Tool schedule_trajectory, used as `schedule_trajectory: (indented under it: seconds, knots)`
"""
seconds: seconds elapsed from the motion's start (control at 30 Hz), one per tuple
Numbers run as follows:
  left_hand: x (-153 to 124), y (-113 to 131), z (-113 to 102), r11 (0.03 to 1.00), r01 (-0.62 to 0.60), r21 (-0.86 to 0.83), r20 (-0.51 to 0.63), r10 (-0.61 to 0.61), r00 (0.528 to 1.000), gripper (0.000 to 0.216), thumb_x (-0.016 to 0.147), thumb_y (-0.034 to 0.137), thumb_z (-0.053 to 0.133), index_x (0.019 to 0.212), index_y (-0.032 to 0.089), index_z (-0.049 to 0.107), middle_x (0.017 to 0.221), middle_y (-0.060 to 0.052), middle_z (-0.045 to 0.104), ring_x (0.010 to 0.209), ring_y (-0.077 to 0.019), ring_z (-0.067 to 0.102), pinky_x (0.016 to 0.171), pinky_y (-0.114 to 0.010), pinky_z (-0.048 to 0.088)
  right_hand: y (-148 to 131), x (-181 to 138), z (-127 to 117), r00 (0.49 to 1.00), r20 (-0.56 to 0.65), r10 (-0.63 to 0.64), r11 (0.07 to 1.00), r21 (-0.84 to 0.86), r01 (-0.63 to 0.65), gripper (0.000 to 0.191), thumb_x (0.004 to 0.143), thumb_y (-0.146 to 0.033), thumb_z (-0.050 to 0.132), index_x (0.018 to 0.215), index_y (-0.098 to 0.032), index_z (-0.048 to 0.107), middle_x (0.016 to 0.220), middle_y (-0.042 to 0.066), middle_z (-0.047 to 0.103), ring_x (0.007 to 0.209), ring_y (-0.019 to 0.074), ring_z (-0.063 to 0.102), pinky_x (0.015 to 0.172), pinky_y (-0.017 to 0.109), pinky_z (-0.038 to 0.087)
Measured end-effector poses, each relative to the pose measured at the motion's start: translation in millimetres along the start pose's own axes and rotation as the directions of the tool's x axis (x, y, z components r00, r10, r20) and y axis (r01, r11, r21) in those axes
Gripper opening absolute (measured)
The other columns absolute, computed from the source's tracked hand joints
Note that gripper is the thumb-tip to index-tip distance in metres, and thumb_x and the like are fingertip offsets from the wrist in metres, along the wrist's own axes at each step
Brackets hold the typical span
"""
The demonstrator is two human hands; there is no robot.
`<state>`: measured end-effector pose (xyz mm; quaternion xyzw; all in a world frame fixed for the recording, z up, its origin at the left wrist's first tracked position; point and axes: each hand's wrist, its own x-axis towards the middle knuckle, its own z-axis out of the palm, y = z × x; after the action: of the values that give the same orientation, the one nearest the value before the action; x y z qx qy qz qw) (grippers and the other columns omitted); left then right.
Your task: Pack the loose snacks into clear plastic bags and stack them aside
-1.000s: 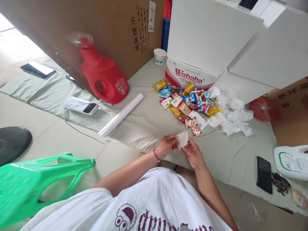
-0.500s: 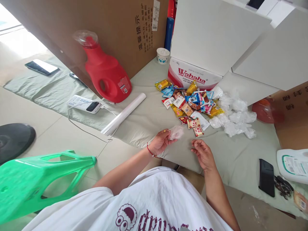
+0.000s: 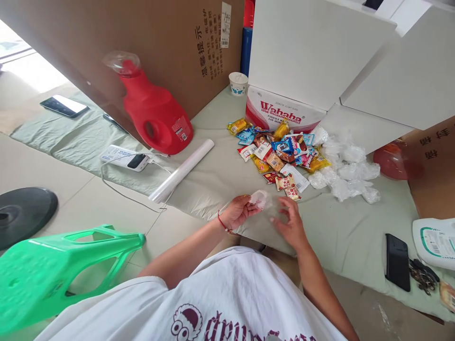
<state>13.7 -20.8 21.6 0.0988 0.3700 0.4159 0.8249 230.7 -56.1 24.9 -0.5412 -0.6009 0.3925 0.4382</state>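
Note:
My left hand (image 3: pixel 241 211) grips a crumpled clear plastic wrap (image 3: pixel 260 200) between thumb and fingers. Just right of it, my right hand (image 3: pixel 289 221) has its fingers apart and curved, close to the wrap but with nothing visible in it; its fingertips are a little blurred. Beyond both hands lies a pile of wrapped snacks (image 3: pixel 275 162) in yellow, blue, red and white packets. Beside the pile on the right is a heap of clear crumpled plastic bundles (image 3: pixel 346 170).
A plastic film roll (image 3: pixel 182 171), a power bank (image 3: pixel 124 158) with cable and a red jug (image 3: pixel 156 116) stand left. A white Wahaha box (image 3: pixel 286 111) and paper cup (image 3: pixel 238 84) are behind. A black phone (image 3: pixel 397 262) lies right; a green stool (image 3: pixel 53 270) stands lower left.
My right hand has moved left, nearer the plastic wrap, and its fingers have spread. My left hand keeps hold of the wrap in about the same place.

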Motion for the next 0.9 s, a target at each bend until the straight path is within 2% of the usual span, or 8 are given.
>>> schedule_trajectory:
  seconds: [0.07,0.13,0.27,0.4,0.6,0.7,0.77,0.9]
  knots:
    - [-0.7,-1.8,4.1,0.999,0.024,0.030,0.025,-0.024,0.999,0.010,0.086,0.020,0.071,0.087,0.011,0.067,0.091,-0.013,0.076,0.080,-0.0199,0.076,0.079,-0.033,0.064,-3.4,-2.8,5.8,0.989,0.050,-0.136,0.979,-0.146,0.142,0.050,0.085,-0.039,0.076,0.133,-0.029,0.064,0.145,0.011,0.053,0.132,0.0287,0.051,0.105,0.048,0.050]
    - [0.2,-1.0,7.9,0.996,0.049,0.069,0.020,-0.050,0.999,0.009,0.086,0.018,0.069,0.084,0.010,0.067,0.089,-0.014,0.076,0.078,-0.0201,0.076,0.070,-0.029,0.063,-5.3,-3.7,9.6,0.989,0.055,-0.140,0.972,-0.180,0.148,0.029,0.093,-0.038,0.067,0.121,-0.030,0.071,0.127,0.010,0.065,0.120,0.0267,0.059,0.104,0.048,0.050]
    - [5.8,17.4,2.1,0.987,0.158,0.027,-0.114,-0.154,0.981,0.023,0.086,0.016,0.063,0.064,0.016,0.055,0.067,-0.010,0.070,0.059,-0.0152,0.070,0.043,-0.017,0.048,-1.2,-3.0,0.9,0.986,-0.010,0.166,0.980,0.115,-0.164,0.021,0.090,-0.046,0.070,0.097,-0.026,0.075,0.086,0.003,0.068,0.074,0.0176,0.060,0.068,0.033,0.053]
    - [8.4,36.9,-10.4,0.986,0.158,-0.056,-0.161,-0.165,0.973,0.039,0.088,0.019,0.060,0.056,0.019,0.038,0.063,-0.006,0.066,0.047,-0.0067,0.059,0.037,-0.011,0.039,3.3,-5.9,-11.5,0.909,-0.022,0.417,0.841,0.389,-0.376,0.034,0.077,-0.053,0.080,0.087,-0.022,0.070,0.075,0.000,0.060,0.064,0.0137,0.050,0.055,0.027,0.044]
    - [5.6,20.4,-4.2,0.973,0.226,-0.037,-0.092,-0.229,0.969,0.034,0.088,0.023,0.062,0.060,0.019,0.044,0.078,-0.014,0.073,0.050,-0.0068,0.059,0.038,-0.012,0.039,-6.8,-11.3,4.7,0.991,-0.136,0.013,1.000,0.006,-0.013,0.054,0.073,-0.041,0.086,0.122,-0.031,0.067,0.132,0.009,0.058,0.121,0.0269,0.052,0.100,0.044,0.051]
    - [3.7,9.4,2.0,0.952,0.298,0.065,-0.055,-0.295,0.954,0.030,0.088,0.030,0.063,0.064,0.017,0.050,0.074,-0.013,0.072,0.046,-0.0074,0.055,0.035,-0.015,0.031,-9.7,-6.2,9.6,0.989,-0.112,-0.097,0.987,-0.137,0.081,0.027,0.085,-0.040,0.075,0.111,-0.031,0.074,0.128,0.009,0.062,0.124,0.0294,0.052,0.109,0.049,0.043]
    - [1.2,7.7,4.8,0.968,0.239,0.075,-0.054,-0.236,0.970,0.036,0.089,0.038,0.062,0.063,0.018,0.047,0.071,-0.010,0.070,0.044,-0.0070,0.051,0.035,-0.017,0.027,-9.2,-2.2,8.0,0.996,-0.087,-0.023,0.997,-0.071,0.016,0.017,0.091,-0.042,0.068,0.100,-0.030,0.075,0.107,0.007,0.068,0.103,0.0258,0.061,0.098,0.045,0.049]
    - [-7.5,8.1,10.4,0.990,-0.123,0.074,-0.145,0.132,0.981,0.042,0.083,0.059,0.070,0.080,0.019,0.055,0.087,-0.003,0.069,0.066,-0.0109,0.063,0.049,-0.019,0.042,-12.4,-0.3,6.8,0.967,-0.060,0.248,0.943,0.243,-0.226,0.028,0.087,-0.052,0.071,0.094,-0.026,0.071,0.080,0.001,0.066,0.067,0.0164,0.054,0.064,0.031,0.048]
